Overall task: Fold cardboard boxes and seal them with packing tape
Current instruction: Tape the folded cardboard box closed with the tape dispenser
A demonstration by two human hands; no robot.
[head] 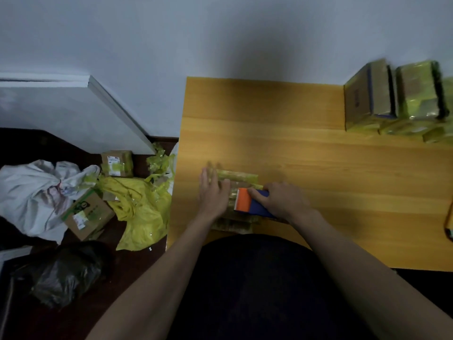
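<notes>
- Two hands work my box (236, 192), which lies at the table's (318, 153) near edge.
- My left hand (212, 192) presses flat on it, fingers straight.
- My right hand (282, 200) grips the tape dispenser (252, 203) over the box.

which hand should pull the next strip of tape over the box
Right. The right hand already grips the orange and blue tape dispenser on top of the box, while the left hand lies flat on the box, well placed to steady it.
</notes>
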